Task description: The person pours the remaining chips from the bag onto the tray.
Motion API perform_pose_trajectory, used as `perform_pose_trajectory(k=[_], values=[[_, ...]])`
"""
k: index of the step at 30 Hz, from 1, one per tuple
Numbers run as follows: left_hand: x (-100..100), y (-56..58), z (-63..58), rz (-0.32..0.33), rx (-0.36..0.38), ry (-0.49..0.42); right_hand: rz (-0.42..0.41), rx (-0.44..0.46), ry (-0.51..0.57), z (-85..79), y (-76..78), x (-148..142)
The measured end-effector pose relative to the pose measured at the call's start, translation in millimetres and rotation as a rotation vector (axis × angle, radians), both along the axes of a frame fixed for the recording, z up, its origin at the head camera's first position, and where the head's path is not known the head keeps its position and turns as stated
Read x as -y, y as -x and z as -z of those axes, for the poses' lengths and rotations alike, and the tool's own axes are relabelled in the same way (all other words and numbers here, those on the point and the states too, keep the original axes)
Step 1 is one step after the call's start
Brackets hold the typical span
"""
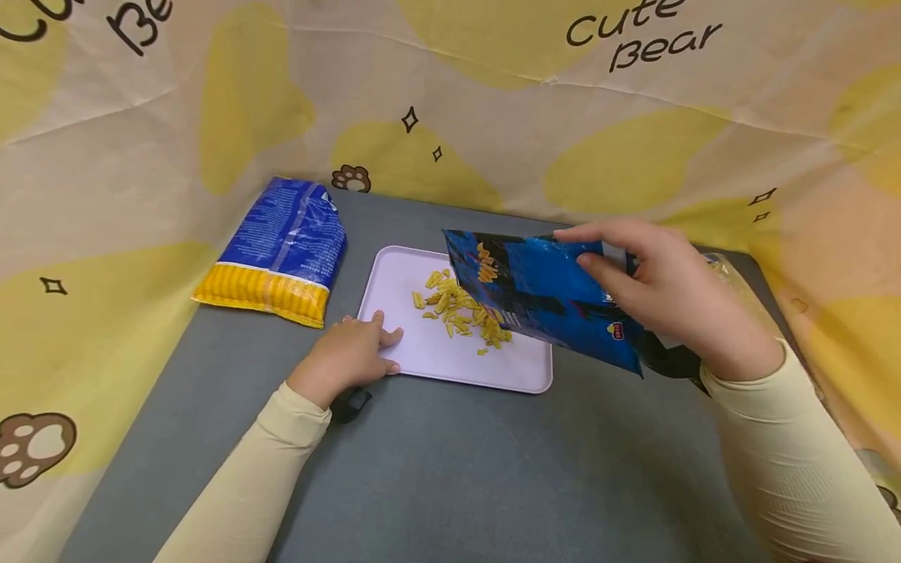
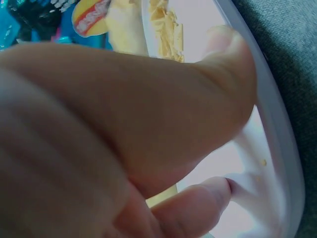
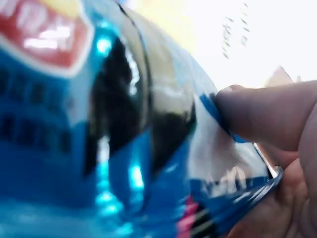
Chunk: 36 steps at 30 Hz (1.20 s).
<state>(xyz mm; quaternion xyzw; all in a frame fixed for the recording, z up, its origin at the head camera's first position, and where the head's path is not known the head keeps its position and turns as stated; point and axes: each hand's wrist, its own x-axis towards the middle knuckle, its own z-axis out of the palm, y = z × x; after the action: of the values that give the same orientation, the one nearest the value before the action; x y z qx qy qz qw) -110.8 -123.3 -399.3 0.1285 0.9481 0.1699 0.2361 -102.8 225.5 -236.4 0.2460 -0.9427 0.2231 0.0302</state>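
One bag (image 1: pixel 542 277) slants over the right part of the tray (image 1: pixel 380 301), its long axis running left from the right hand (image 1: pixel 655 274), its far-left end above the chips (image 1: pixel 457 309). The right hand is nearer the bag, its fingers pinching the right end; whether the left end gapes is hard to tell. The left hand (image 1: pixel 348 352), fingers apart, rests on the tray's near-left corner.

We log the open-air colours: near bag (image 1: pixel 542 289) blue with black blocks, its logo (image 3: pixel 42 32) red edged white. Tray (image 1: pixel 394 277) pale lilac; snack pieces (image 1: pixel 461 309) yellow. Far bag (image 1: pixel 278 242) deep blue over striped yellow. We note cream sleeves (image 1: pixel 795 446), grey tabletop (image 1: pixel 493 469), cream backdrop (image 1: pixel 479 109) blotched yellow, brown paw prints (image 1: pixel 38 450), black lettering (image 1: pixel 665 51).
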Motion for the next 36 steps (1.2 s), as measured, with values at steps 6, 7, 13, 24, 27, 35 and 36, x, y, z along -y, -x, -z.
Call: perform_pose_trajectory(k=[6,7,13,24,27,35,36], values=[[0,0.0,-0.1,-0.002,0.005,-0.005,0.001,0.037,-0.028,12.5,2.6,5],[0,0.1,0.0,0.0,0.002,-0.008,0.016,0.016,-0.001,10.9,1.8,4],[1,0.1,-0.4,-0.01,-0.003,-0.006,0.009,0.004,0.006,16.6,4.4,8],[1,1.0,-0.2,0.004,0.001,-0.007,0.052,0.17,-0.019,10.3,1.5,5],[0,1.2,-1.2,0.007,-0.003,-0.011,0.065,0.013,0.067,7.7,1.3,1],[-1,1.7,-4.4,0.01,-0.002,-0.012,0.065,-0.122,0.082,18.2,4.5,2],[-1,1.8,-4.7,0.012,-0.004,-0.014,0.077,-0.126,0.09,18.0,4.1,2]])
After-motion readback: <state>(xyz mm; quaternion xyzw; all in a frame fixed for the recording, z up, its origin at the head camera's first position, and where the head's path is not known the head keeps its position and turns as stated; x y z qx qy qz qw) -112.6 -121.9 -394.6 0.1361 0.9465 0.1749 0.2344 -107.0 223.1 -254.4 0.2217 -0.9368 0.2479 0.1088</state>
